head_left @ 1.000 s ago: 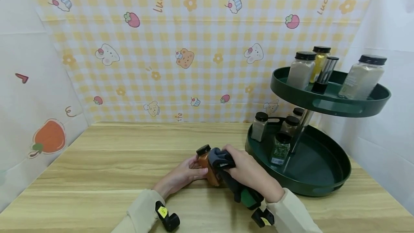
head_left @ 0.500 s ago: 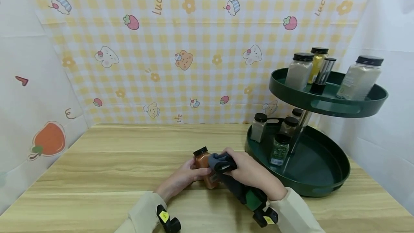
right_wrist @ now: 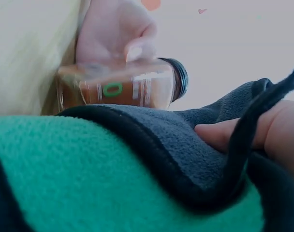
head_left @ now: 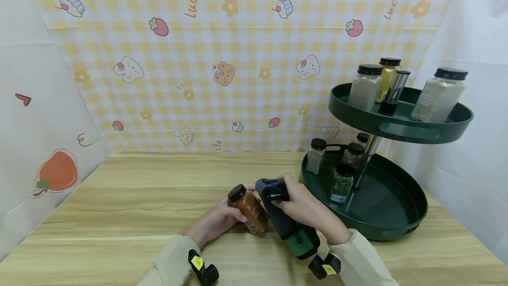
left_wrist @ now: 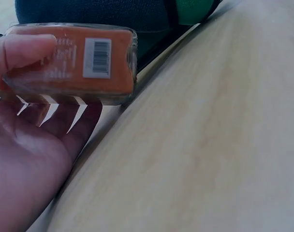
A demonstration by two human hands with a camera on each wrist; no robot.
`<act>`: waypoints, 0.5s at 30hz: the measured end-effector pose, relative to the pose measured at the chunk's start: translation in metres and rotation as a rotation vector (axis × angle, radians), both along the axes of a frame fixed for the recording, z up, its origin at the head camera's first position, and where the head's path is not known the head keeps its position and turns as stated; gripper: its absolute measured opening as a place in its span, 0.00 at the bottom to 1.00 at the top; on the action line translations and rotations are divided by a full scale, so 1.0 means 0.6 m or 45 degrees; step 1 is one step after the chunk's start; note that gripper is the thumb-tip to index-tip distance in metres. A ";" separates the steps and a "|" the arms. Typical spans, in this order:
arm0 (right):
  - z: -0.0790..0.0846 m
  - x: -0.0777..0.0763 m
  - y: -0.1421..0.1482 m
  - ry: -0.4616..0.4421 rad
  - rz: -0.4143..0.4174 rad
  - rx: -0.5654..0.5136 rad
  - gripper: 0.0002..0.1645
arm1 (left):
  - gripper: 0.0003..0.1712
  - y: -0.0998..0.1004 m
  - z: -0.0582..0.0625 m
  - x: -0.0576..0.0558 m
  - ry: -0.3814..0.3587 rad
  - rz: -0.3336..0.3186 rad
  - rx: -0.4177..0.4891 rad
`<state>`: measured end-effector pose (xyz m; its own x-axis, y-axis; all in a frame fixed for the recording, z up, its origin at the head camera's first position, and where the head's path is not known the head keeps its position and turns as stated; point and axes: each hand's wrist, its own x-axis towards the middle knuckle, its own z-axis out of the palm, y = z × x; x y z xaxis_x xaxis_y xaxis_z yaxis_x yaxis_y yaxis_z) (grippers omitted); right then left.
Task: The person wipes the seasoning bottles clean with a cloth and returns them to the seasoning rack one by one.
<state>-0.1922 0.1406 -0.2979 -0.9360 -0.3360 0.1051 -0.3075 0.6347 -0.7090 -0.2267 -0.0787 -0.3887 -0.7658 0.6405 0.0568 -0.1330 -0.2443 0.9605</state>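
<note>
A spice jar (head_left: 252, 210) of orange-brown powder with a black lid leans to the left over the table in the head view. My left hand (head_left: 218, 220) grips it, thumb across the front face and fingers behind. A barcode label and white print show on the jar (left_wrist: 74, 60) in the left wrist view. My right hand (head_left: 303, 202) holds a folded cloth (head_left: 283, 220), dark grey-blue and green with black edging, right beside the jar. In the right wrist view the thumb presses on the grey side of the cloth (right_wrist: 185, 140); the other fingers are hidden.
A two-tier dark green round rack (head_left: 397, 206) stands at the right. Its lower tray bears several black-lidded jars, one a jar of green herbs (head_left: 342, 183). On its upper tray (head_left: 412, 129) stand more jars, including a large white one (head_left: 439, 96). The wooden table (head_left: 139, 202) meets a checked backdrop.
The jar has turned and tilted further left in my left hand, showing more of its front. The cloth in my right hand has come away from the jar's face to its right side.
</note>
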 end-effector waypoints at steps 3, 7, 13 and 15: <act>-0.003 0.002 -0.005 0.049 0.093 -0.021 0.21 | 0.37 -0.001 -0.001 0.001 -0.006 0.023 -0.009; -0.009 0.003 -0.013 0.104 0.166 -0.014 0.21 | 0.32 -0.001 0.000 0.002 -0.022 0.049 0.000; -0.016 0.002 -0.015 0.152 0.125 0.077 0.19 | 0.27 0.000 0.001 0.001 -0.027 0.069 0.006; -0.018 0.000 -0.012 0.154 0.116 0.119 0.19 | 0.26 0.000 0.000 0.001 -0.033 0.081 0.003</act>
<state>-0.1924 0.1332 -0.3087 -0.8835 -0.4327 0.1795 -0.4464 0.6614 -0.6028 -0.2261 -0.0787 -0.3885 -0.8063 0.5903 0.0378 -0.1421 -0.2554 0.9563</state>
